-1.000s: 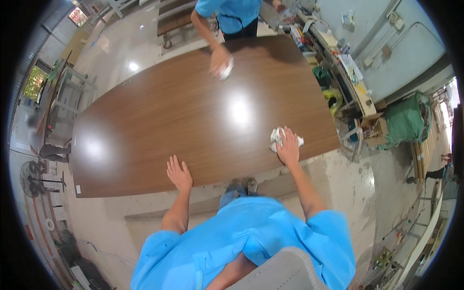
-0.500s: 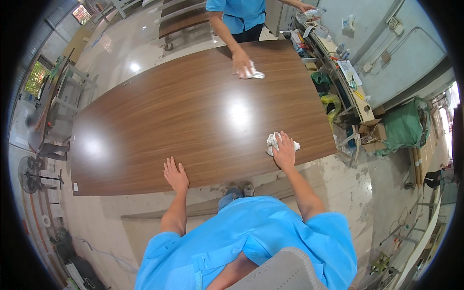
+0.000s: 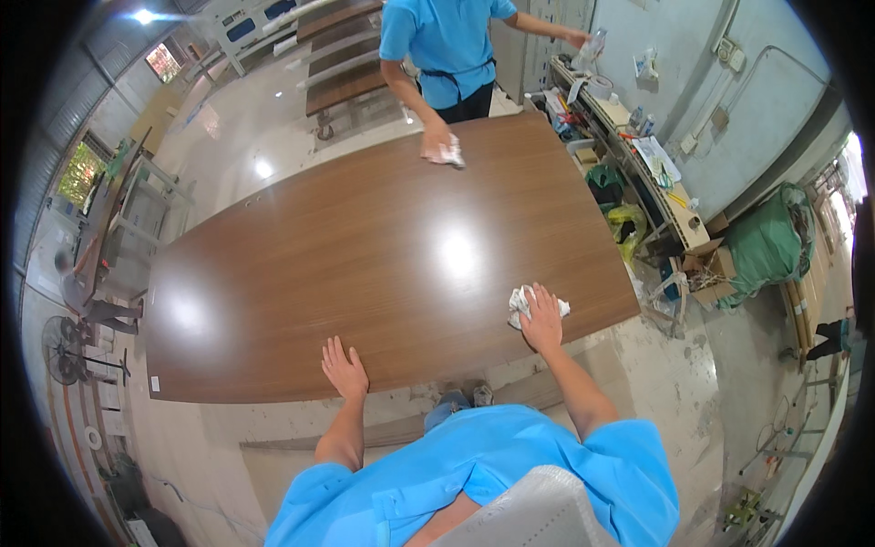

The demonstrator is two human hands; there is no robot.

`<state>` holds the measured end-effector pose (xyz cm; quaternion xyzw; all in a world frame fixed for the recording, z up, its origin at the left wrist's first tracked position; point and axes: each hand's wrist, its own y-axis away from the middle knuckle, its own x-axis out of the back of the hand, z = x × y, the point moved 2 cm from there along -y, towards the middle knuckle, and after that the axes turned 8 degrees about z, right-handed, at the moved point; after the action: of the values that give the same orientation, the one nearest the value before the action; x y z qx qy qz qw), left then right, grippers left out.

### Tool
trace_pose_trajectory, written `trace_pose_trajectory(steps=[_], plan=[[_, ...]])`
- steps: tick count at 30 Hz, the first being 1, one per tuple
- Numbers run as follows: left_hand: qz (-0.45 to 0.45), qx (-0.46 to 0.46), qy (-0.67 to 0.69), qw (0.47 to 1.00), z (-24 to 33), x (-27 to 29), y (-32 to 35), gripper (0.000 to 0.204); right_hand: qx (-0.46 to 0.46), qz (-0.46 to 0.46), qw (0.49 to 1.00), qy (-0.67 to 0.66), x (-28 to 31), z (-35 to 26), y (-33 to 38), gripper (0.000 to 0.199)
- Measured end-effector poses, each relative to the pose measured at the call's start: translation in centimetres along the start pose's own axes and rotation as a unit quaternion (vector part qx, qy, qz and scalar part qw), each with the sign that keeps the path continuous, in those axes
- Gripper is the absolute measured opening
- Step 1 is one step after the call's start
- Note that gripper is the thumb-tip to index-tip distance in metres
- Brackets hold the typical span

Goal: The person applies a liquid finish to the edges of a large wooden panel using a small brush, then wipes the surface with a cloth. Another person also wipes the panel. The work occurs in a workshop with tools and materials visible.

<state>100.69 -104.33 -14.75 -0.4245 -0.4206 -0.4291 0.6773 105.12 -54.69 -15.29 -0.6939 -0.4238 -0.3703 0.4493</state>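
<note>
A large brown wood-grain panel lies flat in front of me. My left hand rests on its near edge, palm down with fingers stretched out, holding nothing. Further right, my right hand presses a crumpled white cloth against the surface near the front right corner. Part of that cloth is hidden beneath my palm. Across the panel, a co-worker in a blue shirt has one hand on another white cloth at the far edge. The co-worker's other hand holds a clear plastic bottle above the side bench.
A cluttered narrow bench runs along the right wall, with bottles and tape on it. Beyond it sit a green sack and a cardboard box. Brown panels lie on a rack behind. A black fan stands at left.
The view has tilted up, so the panel sits lower in it. The co-worker's cloth has moved left and toward the far edge, and the bottle is raised. My hands keep about their places.
</note>
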Motion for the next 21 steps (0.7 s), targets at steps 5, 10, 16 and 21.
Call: trace_pose_trajectory(steps=[5,10,16,21], plan=[[-0.001,0.008,-0.006,1.0,0.1,-0.3,0.1,0.057,-0.01,-0.003,1.0,-0.007,-0.2,0.1,-0.2,0.065],[-0.001,0.01,-0.012,1.0,-0.2,-0.4,0.0,0.057,-0.006,0.008,1.0,-0.006,-0.3,0.2,0.1,0.065],[0.014,-0.003,-0.016,1.0,-0.2,-0.6,0.0,0.057,0.005,0.021,1.0,-0.015,-0.1,0.0,0.2,0.067],[0.036,-0.018,0.002,0.999,0.6,0.4,0.1,0.055,0.003,0.02,1.0,-0.01,0.0,0.0,0.0,0.064]])
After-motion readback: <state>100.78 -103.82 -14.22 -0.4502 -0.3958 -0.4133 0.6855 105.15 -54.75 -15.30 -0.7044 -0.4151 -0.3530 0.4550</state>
